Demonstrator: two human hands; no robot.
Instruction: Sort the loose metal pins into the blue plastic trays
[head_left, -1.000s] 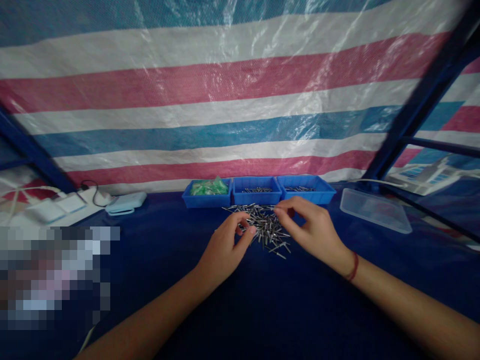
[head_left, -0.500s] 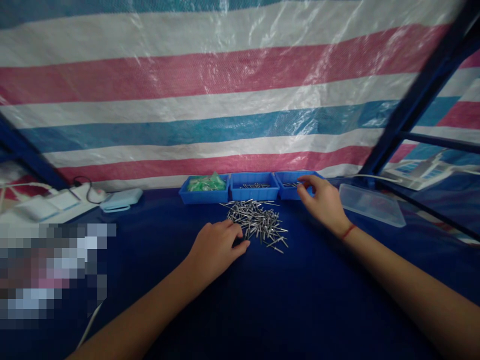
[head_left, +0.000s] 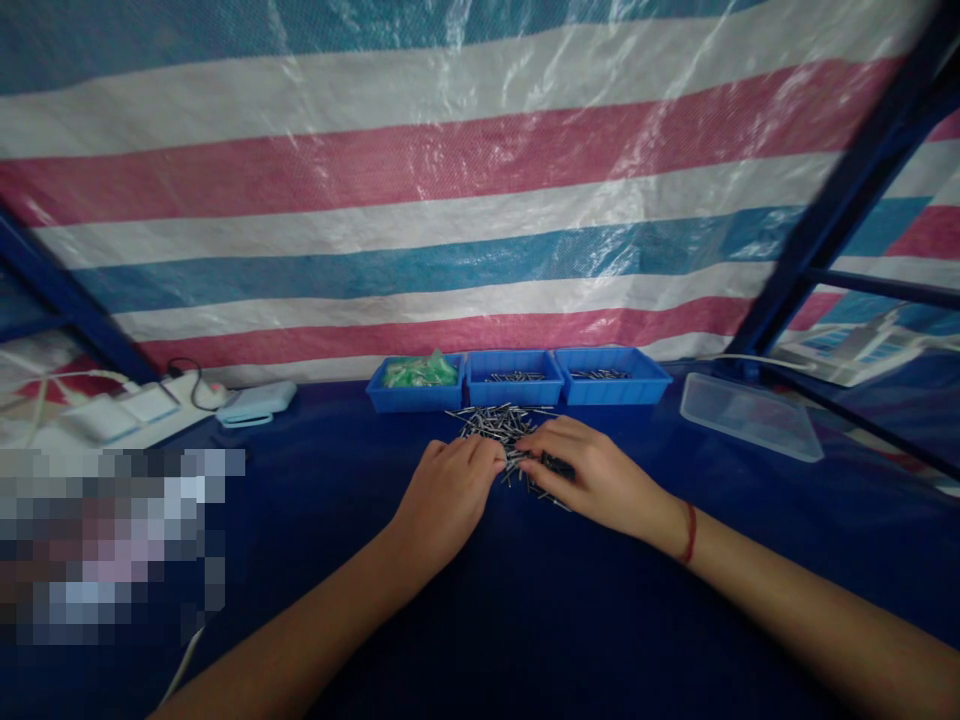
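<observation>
A heap of small metal pins (head_left: 496, 424) lies on the dark blue cloth in front of three blue bins. My left hand (head_left: 448, 497) rests knuckles up at the heap's left edge, fingers curled together on the pins; what they hold is hidden. My right hand (head_left: 592, 477), with a red string at the wrist, lies over the heap's right side with bent fingers pressed into the pins. The fingertips of both hands nearly meet. The left bin (head_left: 415, 397) holds green pieces, while the middle bin (head_left: 514, 393) and the right bin (head_left: 613, 390) hold a few metal pins.
A clear plastic lid (head_left: 750, 417) lies to the right of the bins. At the far left are a white power strip (head_left: 112, 412) with cables and a light blue device (head_left: 256, 402). A striped tarp hangs behind, and dark blue frame bars (head_left: 817, 240) stand at the right.
My right hand went from the heap to the right bin, then came back down onto the heap. My left hand stayed at the heap's left edge.
</observation>
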